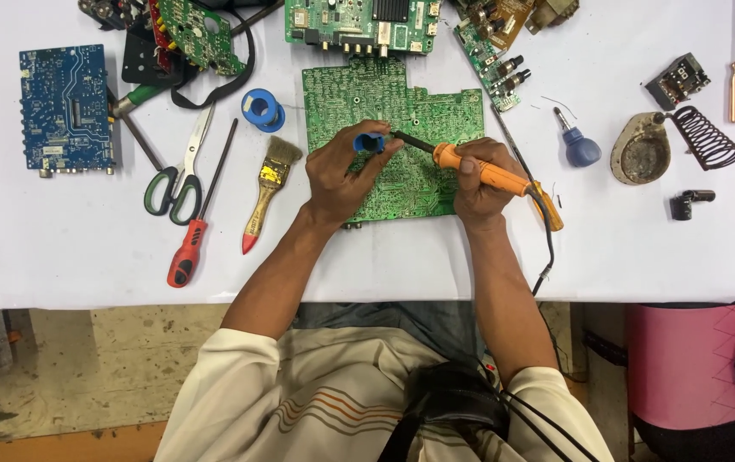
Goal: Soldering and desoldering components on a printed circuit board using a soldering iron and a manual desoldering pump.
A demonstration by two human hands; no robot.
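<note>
Gripping an orange-handled soldering iron [480, 168], the right hand [480, 184] has its fingers closed round the handle, tip angled onto the green circuit board [401, 145] lying flat mid-counter. The left hand [342, 171] rests on the board, fingers pinching a small blue spool [368, 142] just beside the tip. With fingertips that near the hot tip, a slip could likely burn them; the cord [547, 248] trailing off the counter [68, 257] edge might snag. Leftward lie a red screwdriver [186, 252], a brush [266, 192] with a yellow band, scissors [179, 180]. Farther off sit a blue board [66, 109], a blue solder reel [262, 109], and a coiled iron stand [675, 141].
</note>
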